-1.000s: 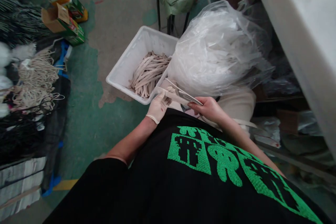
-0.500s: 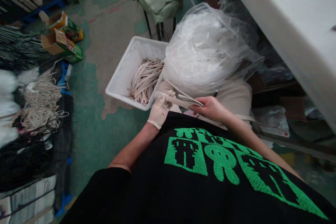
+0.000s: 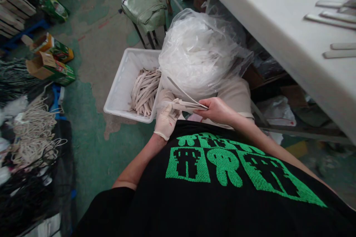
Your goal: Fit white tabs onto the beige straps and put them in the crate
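My left hand (image 3: pixel 164 121), in a pale thin glove, is closed around a narrow clear plastic sleeve (image 3: pixel 165 105) at my lap. Bare and further right, my right hand (image 3: pixel 218 111) pinches a small bunch of flat pale strips (image 3: pixel 191 106). Their far ends reach to the gloved fingers; whether they lie inside the sleeve I cannot tell. One strip (image 3: pixel 180 88) springs away from the bunch, up and to the left. Beyond my left hand, a white plastic bin (image 3: pixel 114 98) holds a heap of similar beige strips (image 3: pixel 144 89).
A big clear bag (image 3: pixel 191 50) of translucent plastic pieces rests against my legs and the bin. Behind it stands a covered stool (image 3: pixel 144 9). A white table (image 3: pixel 264 11) with several strips (image 3: pixel 333 18) juts in at right. Cord bundles (image 3: pixel 35 129) and open cartons (image 3: pixel 51 67) lie left.
My view has shifted right, bringing strips on the table into sight. One strip now stands further apart from the bunch in my right hand. Both hands keep their grip.
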A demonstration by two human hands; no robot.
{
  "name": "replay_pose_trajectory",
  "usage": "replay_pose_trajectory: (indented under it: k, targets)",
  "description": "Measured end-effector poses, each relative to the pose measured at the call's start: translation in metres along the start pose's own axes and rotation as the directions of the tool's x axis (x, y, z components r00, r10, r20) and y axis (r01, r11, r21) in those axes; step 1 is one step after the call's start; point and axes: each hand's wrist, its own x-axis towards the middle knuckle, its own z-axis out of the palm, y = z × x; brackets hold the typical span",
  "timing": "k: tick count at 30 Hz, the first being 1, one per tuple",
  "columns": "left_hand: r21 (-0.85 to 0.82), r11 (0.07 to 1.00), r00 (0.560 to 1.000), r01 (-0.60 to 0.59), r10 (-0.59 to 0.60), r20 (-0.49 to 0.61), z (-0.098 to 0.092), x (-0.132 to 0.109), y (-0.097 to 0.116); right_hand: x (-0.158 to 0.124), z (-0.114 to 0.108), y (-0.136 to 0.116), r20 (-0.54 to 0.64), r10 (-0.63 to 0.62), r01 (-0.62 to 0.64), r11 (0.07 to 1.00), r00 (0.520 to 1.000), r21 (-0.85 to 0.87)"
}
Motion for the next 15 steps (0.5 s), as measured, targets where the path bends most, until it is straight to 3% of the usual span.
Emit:
replay_pose_trajectory:
  k: [4, 6, 9, 15]
  targets:
    - [0.057, 0.989, 0.99, -0.138, 0.137, 0.029, 0.011, -0.012, -0.004, -0.014, -0.006, -0.002, -0.039, -0.061, 0.055, 0.99, 0.997, -0.127]
    - [0.132, 0.966, 0.973, -0.223, 0.212, 0.093, 0.017, -0.017, -0.007, -0.015, -0.002, -0.005, -0.044, -0.086, 0.079, 0.987, 0.995, -0.141]
    - [0.206, 0.948, 0.962, -0.243, 0.208, 0.178, 0.023, -0.018, -0.009, -0.011, 0.009, -0.008, -0.037, -0.097, 0.092, 0.99, 0.995, -0.11]
    - [0.058, 0.983, 0.985, -0.173, 0.173, 0.015, 0.015, -0.008, -0.001, -0.006, 0.012, -0.003, 0.068, -0.071, 0.064, 0.993, 0.995, 0.101]
